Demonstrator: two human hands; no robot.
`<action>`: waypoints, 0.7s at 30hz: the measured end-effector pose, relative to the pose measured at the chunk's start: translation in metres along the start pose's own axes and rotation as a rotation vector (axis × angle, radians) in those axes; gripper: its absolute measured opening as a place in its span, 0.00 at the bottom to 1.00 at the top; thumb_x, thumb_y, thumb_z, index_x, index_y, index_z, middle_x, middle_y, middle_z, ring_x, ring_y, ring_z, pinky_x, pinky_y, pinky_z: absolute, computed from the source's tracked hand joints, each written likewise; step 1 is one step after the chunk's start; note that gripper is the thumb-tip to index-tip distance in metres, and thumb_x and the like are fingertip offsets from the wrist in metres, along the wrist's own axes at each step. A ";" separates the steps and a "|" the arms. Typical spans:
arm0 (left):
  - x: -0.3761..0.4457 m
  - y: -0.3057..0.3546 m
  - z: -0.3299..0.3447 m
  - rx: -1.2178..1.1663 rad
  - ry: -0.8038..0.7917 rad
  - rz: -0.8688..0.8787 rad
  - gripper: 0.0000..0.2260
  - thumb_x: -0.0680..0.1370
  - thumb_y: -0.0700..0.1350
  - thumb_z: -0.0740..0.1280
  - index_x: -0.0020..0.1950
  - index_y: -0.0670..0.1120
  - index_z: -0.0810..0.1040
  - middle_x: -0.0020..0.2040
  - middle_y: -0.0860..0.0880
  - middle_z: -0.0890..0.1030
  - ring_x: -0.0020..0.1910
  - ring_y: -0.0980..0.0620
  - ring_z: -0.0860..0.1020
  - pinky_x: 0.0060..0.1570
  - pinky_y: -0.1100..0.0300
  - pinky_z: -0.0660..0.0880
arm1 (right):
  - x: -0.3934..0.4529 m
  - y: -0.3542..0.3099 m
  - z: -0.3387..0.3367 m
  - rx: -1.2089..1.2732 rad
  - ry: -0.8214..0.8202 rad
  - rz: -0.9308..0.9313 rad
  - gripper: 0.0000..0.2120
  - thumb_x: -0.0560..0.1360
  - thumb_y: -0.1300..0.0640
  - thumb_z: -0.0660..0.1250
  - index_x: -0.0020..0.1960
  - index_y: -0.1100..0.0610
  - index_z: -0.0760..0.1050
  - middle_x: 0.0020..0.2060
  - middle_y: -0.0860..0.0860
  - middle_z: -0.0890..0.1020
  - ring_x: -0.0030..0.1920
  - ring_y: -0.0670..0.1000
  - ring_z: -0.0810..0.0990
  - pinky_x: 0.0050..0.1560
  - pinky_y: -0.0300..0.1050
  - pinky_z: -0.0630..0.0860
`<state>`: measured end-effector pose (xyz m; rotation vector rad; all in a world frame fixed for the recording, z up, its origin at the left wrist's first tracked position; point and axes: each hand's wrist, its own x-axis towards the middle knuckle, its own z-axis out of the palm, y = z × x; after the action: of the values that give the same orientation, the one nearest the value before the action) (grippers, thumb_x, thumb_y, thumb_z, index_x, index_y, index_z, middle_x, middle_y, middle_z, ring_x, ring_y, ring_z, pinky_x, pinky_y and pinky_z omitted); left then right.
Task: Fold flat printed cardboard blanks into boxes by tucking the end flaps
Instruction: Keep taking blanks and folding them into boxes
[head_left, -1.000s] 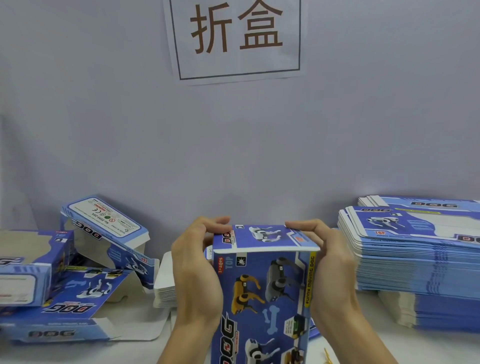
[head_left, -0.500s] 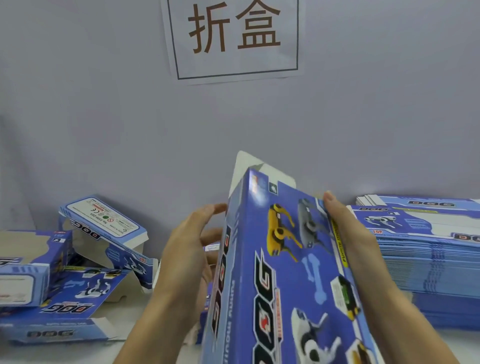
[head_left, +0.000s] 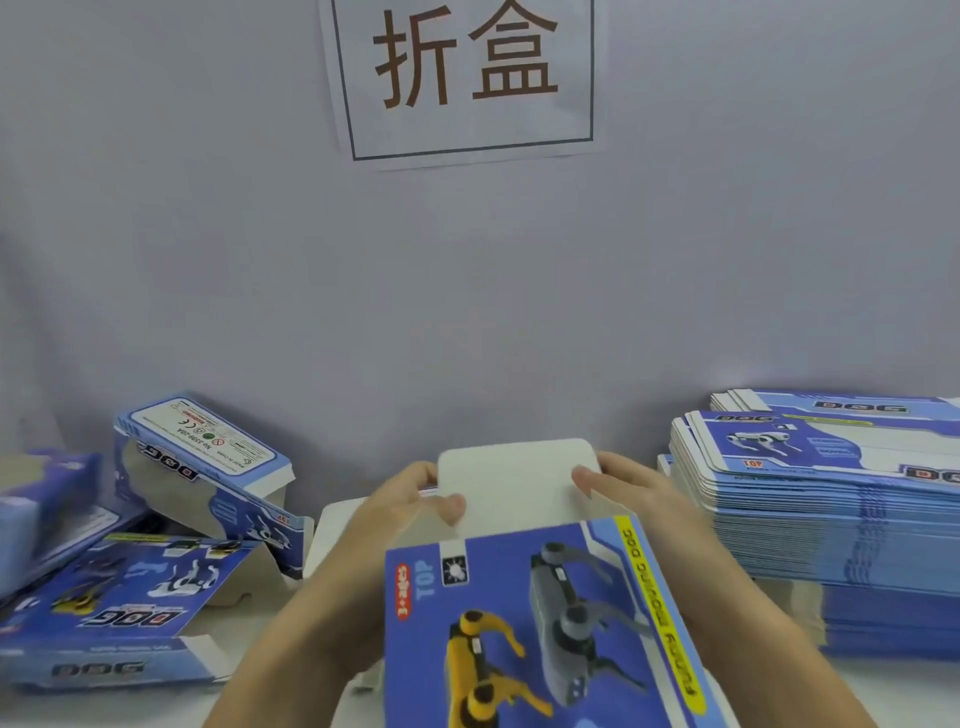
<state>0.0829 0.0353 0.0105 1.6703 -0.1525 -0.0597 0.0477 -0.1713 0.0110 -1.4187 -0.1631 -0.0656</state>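
A blue printed box (head_left: 540, 623) with yellow and grey robot dogs lies in front of me, its far end pointing at the wall. Its white end flap (head_left: 514, 478) stands open and upright. My left hand (head_left: 405, 509) grips the flap's left edge, thumb on its near face. My right hand (head_left: 634, 499) grips the right edge the same way. The box's lower part runs out of the frame.
A tall stack of flat blue blanks (head_left: 831, 499) rises at the right. Several folded boxes (head_left: 202, 467) lie jumbled at the left, one of them (head_left: 114, 613) flat near the front. A paper sign (head_left: 467, 78) hangs on the grey wall. A white pile (head_left: 332, 525) sits behind my left hand.
The box was tipped up and turned over, then lowered flat. Its closed end now faces away from view, and an open white flap is held at both edges.
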 end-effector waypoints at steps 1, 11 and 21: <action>-0.002 -0.003 0.002 -0.058 -0.063 -0.001 0.04 0.81 0.36 0.62 0.48 0.44 0.73 0.35 0.46 0.82 0.24 0.57 0.79 0.23 0.67 0.72 | 0.001 -0.003 -0.001 -0.023 0.008 0.007 0.10 0.80 0.63 0.62 0.49 0.57 0.82 0.37 0.52 0.87 0.34 0.48 0.85 0.32 0.40 0.81; 0.002 -0.009 0.018 0.092 0.034 0.167 0.05 0.81 0.46 0.64 0.48 0.48 0.78 0.30 0.58 0.83 0.28 0.62 0.81 0.27 0.71 0.72 | 0.010 0.001 0.003 -0.108 0.032 0.092 0.12 0.80 0.65 0.63 0.38 0.60 0.74 0.19 0.42 0.76 0.17 0.36 0.72 0.20 0.26 0.66; -0.015 -0.002 0.024 0.039 0.008 0.228 0.08 0.75 0.41 0.70 0.54 0.46 0.79 0.34 0.52 0.85 0.32 0.55 0.84 0.26 0.68 0.75 | 0.004 0.002 0.005 -0.052 0.146 -0.005 0.08 0.77 0.65 0.68 0.53 0.56 0.82 0.39 0.55 0.83 0.26 0.42 0.81 0.24 0.33 0.73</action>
<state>0.0656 0.0141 0.0057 1.6814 -0.3390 0.1222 0.0510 -0.1657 0.0104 -1.4593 -0.0446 -0.1777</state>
